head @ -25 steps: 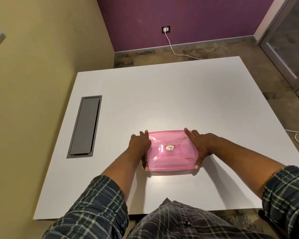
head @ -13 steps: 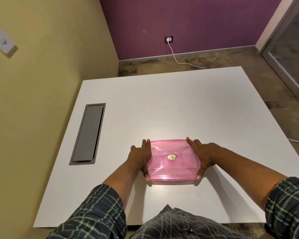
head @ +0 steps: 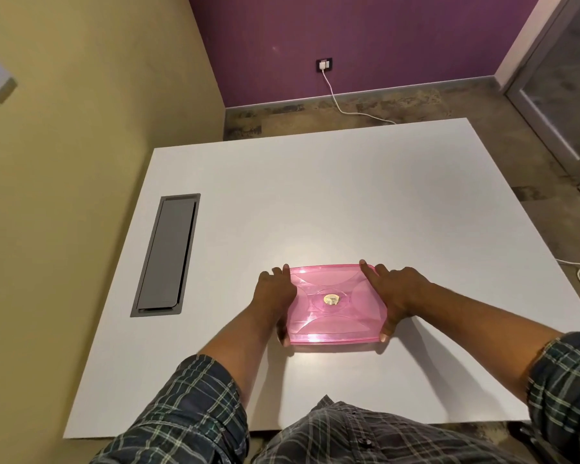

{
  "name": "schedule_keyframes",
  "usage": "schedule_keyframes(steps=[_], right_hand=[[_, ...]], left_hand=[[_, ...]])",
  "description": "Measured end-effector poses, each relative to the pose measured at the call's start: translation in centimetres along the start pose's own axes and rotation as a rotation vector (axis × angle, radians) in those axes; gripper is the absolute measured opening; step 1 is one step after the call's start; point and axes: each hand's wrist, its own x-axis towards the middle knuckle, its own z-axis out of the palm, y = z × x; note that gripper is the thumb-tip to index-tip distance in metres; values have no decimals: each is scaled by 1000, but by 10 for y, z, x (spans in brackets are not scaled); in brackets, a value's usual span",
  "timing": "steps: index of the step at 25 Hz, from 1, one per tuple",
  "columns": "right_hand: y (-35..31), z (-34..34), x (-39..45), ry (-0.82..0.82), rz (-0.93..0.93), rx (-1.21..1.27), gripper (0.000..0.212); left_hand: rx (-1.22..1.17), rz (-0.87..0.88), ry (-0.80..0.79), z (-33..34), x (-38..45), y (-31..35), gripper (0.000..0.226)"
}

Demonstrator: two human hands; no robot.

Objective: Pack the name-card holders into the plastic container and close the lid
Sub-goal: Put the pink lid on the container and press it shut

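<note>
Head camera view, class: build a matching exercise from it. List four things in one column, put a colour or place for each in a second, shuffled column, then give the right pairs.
Things
1. plastic container
2. cable hatch
3. wall socket
4. left hand

Descriptions
A. grey, set flush into the table
B. on the purple wall, white cord plugged in
C. pink, translucent, lid on
D. pressed against the container's left side

Pairs: 1-C, 2-A, 3-B, 4-D
</note>
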Motion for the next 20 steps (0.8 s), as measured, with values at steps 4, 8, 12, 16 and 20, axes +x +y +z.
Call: schedule_keyframes(steps=[4, 8, 12, 16, 20], right_hand=[[4, 9, 1, 51, 2, -40, 172], [10, 10, 1, 20, -24, 57, 172], [20, 12, 5, 66, -88, 258, 148], [31, 16, 19, 313, -1, 762, 42], [22, 20, 32, 414, 221, 1101, 18]], left_hand=[[-9, -4, 15, 2, 2, 0, 88], [-9, -11, 16, 3, 4, 2, 86], [-38, -21, 18, 4, 6, 0, 90], [-36, -14, -44, 6, 2, -2, 125], [-55, -28, 22, 1, 2, 1, 76]])
